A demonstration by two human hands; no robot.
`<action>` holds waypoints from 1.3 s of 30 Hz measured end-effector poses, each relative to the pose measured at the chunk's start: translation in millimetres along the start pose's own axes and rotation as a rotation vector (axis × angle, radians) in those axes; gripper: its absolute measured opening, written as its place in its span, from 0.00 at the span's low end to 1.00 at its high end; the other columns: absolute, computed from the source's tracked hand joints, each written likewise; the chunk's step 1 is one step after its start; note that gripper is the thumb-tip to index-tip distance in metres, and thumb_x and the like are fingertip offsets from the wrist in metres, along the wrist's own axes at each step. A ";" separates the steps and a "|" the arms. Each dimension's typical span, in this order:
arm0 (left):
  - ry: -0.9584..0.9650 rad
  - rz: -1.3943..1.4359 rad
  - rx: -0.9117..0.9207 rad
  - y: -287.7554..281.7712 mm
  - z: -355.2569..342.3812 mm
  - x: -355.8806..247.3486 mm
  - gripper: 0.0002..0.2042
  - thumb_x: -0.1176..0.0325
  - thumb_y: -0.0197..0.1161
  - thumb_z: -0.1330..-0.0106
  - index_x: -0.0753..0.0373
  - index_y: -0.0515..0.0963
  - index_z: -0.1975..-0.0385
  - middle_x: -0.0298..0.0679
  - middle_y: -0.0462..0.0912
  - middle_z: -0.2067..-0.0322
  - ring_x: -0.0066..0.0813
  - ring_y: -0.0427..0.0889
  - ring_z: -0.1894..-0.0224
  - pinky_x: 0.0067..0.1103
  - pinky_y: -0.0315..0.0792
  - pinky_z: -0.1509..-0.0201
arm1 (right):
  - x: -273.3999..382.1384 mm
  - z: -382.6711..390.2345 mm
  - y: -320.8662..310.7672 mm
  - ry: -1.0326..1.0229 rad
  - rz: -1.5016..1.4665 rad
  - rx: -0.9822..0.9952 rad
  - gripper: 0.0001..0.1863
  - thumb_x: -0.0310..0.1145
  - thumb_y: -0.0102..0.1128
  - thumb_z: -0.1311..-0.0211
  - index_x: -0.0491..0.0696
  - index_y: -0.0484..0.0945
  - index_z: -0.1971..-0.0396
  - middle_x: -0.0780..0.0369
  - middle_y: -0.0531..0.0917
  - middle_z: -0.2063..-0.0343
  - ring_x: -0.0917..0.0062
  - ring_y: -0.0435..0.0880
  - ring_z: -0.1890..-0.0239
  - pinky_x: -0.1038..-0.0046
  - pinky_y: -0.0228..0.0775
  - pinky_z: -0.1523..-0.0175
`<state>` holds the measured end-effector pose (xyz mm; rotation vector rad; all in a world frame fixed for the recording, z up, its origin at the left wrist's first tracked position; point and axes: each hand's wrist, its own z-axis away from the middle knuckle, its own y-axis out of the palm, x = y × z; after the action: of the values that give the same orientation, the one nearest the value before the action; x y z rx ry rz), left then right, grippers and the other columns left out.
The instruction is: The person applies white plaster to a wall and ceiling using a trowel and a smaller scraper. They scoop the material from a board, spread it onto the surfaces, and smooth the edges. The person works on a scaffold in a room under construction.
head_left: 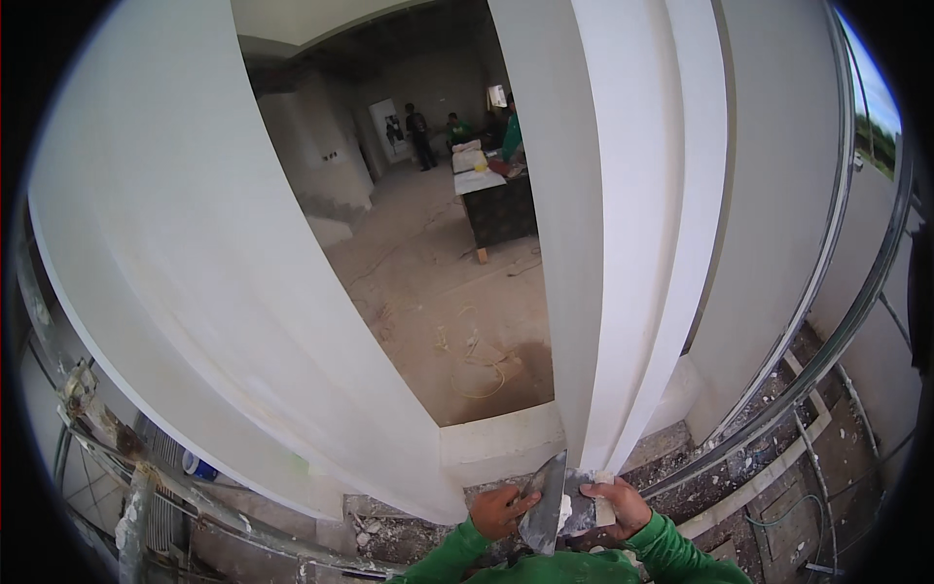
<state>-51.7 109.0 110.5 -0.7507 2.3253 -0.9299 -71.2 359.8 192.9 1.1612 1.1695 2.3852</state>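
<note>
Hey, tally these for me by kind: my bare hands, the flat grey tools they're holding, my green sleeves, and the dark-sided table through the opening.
Bare hands: 2 (left hand, right hand)
Flat grey tools: 2 (left tool, right tool)
Green sleeves: 2 (left sleeve, right sleeve)
Dark-sided table: 1
Total: 7

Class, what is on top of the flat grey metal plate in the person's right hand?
White, paste-like material shows on the flat grey metal plate. The right hand covers part of it; whatever lies beneath that hand cannot be seen, nor can the plate's underside.
</note>
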 end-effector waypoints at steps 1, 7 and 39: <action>-0.028 -0.020 -0.005 5.3 5.3 1.7 0.38 0.76 0.62 0.61 0.50 0.68 0.40 0.37 0.69 0.72 0.35 0.72 0.78 0.28 0.68 0.79 | 11.2 8.0 0.5 -0.002 0.059 -0.003 0.18 0.25 0.53 0.40 0.36 0.67 0.51 0.55 0.80 0.62 0.66 0.84 0.66 0.61 0.84 0.68; -0.412 0.166 -0.012 52.8 53.9 -1.4 0.24 0.70 0.61 0.44 0.55 0.70 0.44 0.39 0.72 0.70 0.33 0.72 0.78 0.26 0.68 0.78 | 45.0 6.6 9.7 -0.349 0.119 -0.030 0.15 0.25 0.53 0.39 0.38 0.70 0.53 0.59 0.79 0.61 0.72 0.81 0.59 0.71 0.77 0.59; -0.970 1.241 0.012 -16.9 107.8 25.5 0.17 0.67 0.51 0.32 0.61 0.63 0.45 0.38 0.70 0.68 0.28 0.70 0.72 0.25 0.68 0.71 | -59.4 -10.9 48.6 -1.079 1.492 -0.018 0.29 0.11 0.50 0.52 0.42 0.68 0.45 0.52 0.69 0.53 0.59 0.68 0.48 0.68 0.61 0.42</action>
<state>4.0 34.0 48.6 0.2957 1.4089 0.0426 -34.6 291.5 192.6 3.3487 -0.2931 1.4864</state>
